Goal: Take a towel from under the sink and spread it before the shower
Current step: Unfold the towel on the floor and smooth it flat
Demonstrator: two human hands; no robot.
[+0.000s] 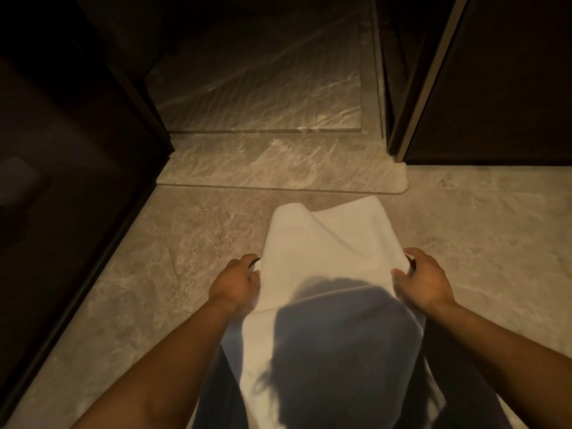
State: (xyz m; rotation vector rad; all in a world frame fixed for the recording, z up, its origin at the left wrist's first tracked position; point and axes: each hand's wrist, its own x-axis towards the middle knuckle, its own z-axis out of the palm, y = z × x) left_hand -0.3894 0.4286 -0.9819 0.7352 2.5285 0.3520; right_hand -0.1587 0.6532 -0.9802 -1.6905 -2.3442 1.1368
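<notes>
A white towel (325,243) hangs stretched between my two hands, its far end rumpled and resting on or just above the marble floor. My left hand (236,281) grips its left edge and my right hand (424,278) grips its right edge. A dark shadow falls across the towel's near half. Ahead lies the shower's raised marble threshold (278,168), with the shower floor (263,88) beyond it. The towel's far edge stops a little short of the threshold.
A dark glass panel (77,150) runs along the left of the floor. A dark door or panel with a light metal frame (433,78) stands at the right of the shower opening. Marble floor (479,243) spreads on both sides of the towel.
</notes>
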